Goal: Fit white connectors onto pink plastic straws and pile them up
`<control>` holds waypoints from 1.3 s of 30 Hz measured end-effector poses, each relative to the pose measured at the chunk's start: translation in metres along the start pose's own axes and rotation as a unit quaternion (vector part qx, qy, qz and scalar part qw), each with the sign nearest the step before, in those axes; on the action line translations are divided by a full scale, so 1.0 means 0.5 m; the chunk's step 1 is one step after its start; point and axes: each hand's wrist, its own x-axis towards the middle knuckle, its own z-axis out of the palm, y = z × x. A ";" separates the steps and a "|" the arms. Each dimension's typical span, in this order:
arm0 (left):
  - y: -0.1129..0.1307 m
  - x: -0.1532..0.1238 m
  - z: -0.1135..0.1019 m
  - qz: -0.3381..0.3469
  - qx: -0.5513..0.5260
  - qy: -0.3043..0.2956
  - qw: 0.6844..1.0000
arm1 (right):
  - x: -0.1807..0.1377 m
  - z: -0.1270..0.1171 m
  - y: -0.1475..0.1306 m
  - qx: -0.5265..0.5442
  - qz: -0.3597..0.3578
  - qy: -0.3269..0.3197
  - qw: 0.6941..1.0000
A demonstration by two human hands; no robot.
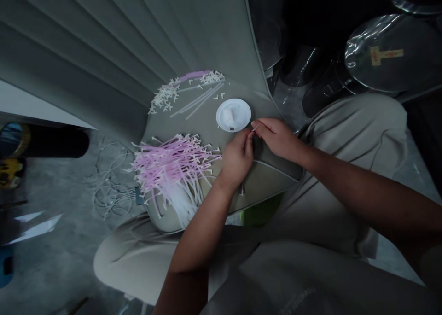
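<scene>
Right hand (276, 140) pinches narrow on a tiny white plastic piece (253, 129), near the pink plastic sticks (172, 167). Left hand (236, 158) is close; its grip is unclear. Piece looks light, stiff: fingertips only.

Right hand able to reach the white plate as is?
Likely yes: the right hand sits close beside the small white plate, and nothing lies between them; the left hand is lower down, not in the way.

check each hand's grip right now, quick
Left hand: closed, apparently pinching a small white plastic piece.
Right hand: closed, its fingertips on the same piece.
</scene>
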 end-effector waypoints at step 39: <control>-0.013 -0.004 0.006 0.013 0.048 -0.016 0.999 | 0.007 -0.003 0.000 -0.031 0.002 -0.019 0.999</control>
